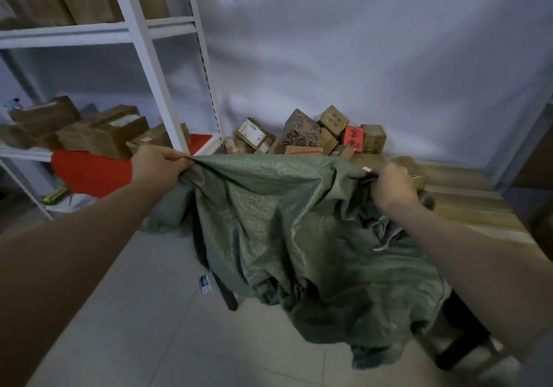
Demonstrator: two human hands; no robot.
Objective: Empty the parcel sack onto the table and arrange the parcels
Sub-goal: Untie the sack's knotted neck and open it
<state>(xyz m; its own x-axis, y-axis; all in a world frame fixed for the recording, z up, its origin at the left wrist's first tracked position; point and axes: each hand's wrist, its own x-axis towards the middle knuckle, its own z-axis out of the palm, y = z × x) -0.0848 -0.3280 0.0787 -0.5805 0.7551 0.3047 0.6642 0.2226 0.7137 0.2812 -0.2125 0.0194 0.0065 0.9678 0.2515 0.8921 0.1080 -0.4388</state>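
A limp green woven parcel sack (284, 225) hangs between my hands and drapes over the near end of the wooden table (466, 204). My left hand (160, 163) grips its upper left edge. My right hand (392, 187) grips the upper right edge. Behind the sack, a heap of several brown cardboard parcels (305, 135) lies at the far end of the table against the white cloth, with a red parcel (353, 138) among them. The sack hides the nearer parcels and most of the tabletop.
A white metal shelf rack (143, 33) stands at the left with cardboard boxes (98, 135) and red items (89, 174) on its shelves. A small card (204, 284) lies on the tiled floor. Dark table legs (460, 344) show under the sack.
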